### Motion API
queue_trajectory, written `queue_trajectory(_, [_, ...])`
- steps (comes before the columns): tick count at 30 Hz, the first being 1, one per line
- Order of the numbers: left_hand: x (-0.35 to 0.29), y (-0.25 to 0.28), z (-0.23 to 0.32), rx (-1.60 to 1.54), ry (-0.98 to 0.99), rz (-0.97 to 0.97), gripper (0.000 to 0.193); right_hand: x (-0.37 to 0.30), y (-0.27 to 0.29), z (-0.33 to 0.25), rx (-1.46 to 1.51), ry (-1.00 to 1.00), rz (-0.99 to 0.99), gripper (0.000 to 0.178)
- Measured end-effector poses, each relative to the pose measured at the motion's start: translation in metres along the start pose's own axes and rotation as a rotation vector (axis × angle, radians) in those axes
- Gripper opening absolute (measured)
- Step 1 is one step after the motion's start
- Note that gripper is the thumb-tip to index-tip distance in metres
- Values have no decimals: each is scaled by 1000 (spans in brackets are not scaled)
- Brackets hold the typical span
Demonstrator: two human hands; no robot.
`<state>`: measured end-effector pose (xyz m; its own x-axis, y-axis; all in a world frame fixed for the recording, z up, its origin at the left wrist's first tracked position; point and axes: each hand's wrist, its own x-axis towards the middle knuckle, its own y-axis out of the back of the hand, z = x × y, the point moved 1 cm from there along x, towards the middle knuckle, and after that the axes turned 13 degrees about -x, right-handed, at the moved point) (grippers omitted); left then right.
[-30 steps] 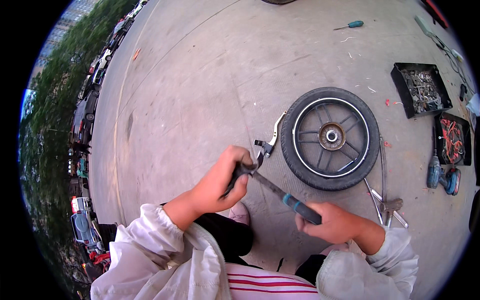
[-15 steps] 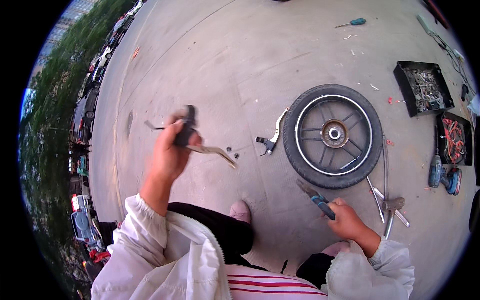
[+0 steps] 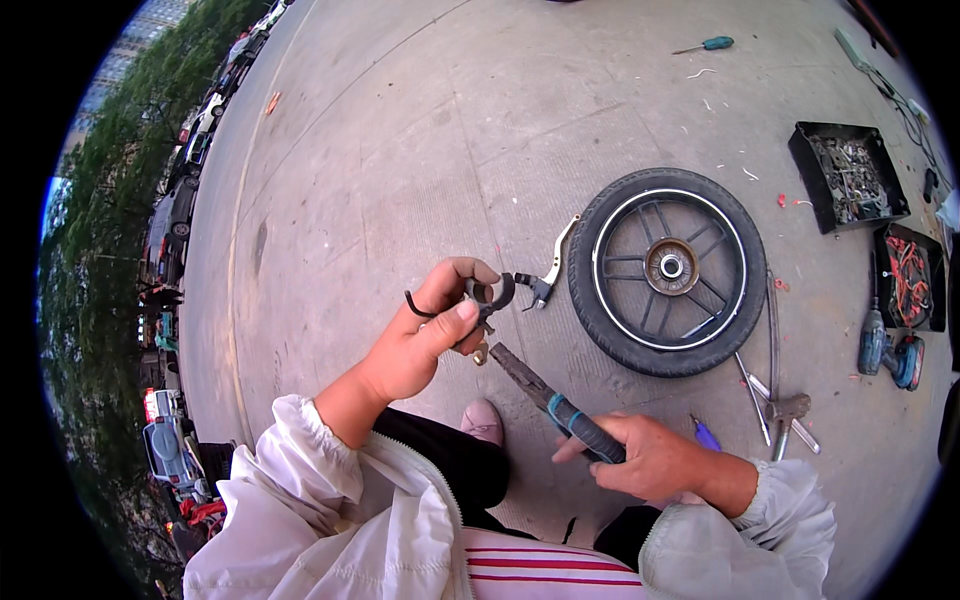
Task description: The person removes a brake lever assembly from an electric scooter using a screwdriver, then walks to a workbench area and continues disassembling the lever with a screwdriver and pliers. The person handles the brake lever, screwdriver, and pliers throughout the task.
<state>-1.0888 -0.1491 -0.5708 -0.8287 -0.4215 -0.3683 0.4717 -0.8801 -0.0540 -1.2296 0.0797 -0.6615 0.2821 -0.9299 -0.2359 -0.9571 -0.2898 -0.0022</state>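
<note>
My left hand (image 3: pixel 415 340) has its fingers closed round a black brake lever (image 3: pixel 506 292). The curved clamp end points right. A thin dark hook juts out on the left, and a small brass-coloured piece shows below the fingers; the palm hides most of the rest. In my right hand (image 3: pixel 650 458) is a pair of pliers (image 3: pixel 568 412) with dark, blue-banded handles. Their jaws point up and left, just below the lever's clamp; whether they touch it I cannot tell. Another brake lever (image 3: pixel 556 258), pale with a black mount, lies on the ground beyond my left hand.
A spoked wheel with a black tyre (image 3: pixel 585 285) lies flat at right. Below it are a hammer (image 3: pixel 788 407), metal rods and a blue-purple handle (image 3: pixel 706 435). Farther right stand a black parts tray (image 3: pixel 815 195), a smaller tray (image 3: pixel 937 290) and a power drill (image 3: pixel 872 343). A screwdriver (image 3: pixel 717 43) lies far off.
My left hand has come right and slightly down, turning the brake lever. My right hand has moved left, bringing the pliers' jaws close to it. The blue-purple handle has come into sight.
</note>
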Motion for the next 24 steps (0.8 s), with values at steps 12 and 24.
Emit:
queue_trajectory(12, [-8,-5,-2,291,-172,-77,46,-9,10,-22,359,-226,-178,56])
queue_trajectory(24, [-4,-12,-4,386,-198,-125,52,-5,-2,6,212,58,-36,37])
